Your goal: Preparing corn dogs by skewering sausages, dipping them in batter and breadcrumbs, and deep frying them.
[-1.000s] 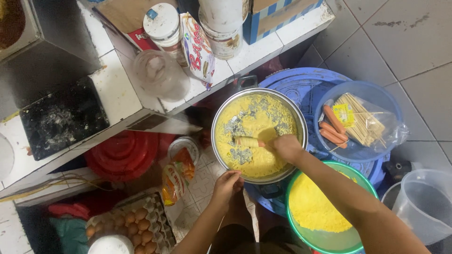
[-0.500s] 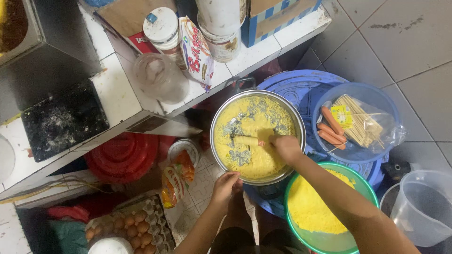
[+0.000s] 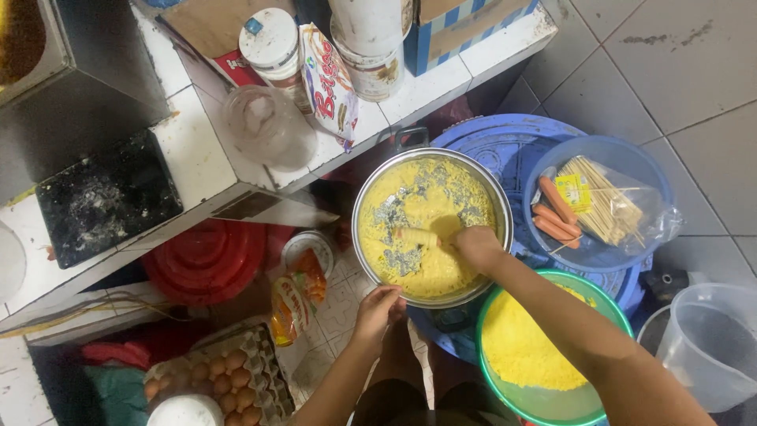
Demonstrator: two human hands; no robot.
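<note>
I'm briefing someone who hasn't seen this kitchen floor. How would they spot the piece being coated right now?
Find the round metal pot of yellow batter beside the blue plastic lid. In it, at the right hand, lies a short batter-coated sausage. Unlike the bare orange sausages in the blue bowl, it is yellow all over.

your round metal pot point(image 3: 431, 225) sits upright on a blue lid — its inside smeared with yellow batter, bare patches showing. a batter-coated sausage point(image 3: 415, 236) lies flat near the middle — almost level.
</note>
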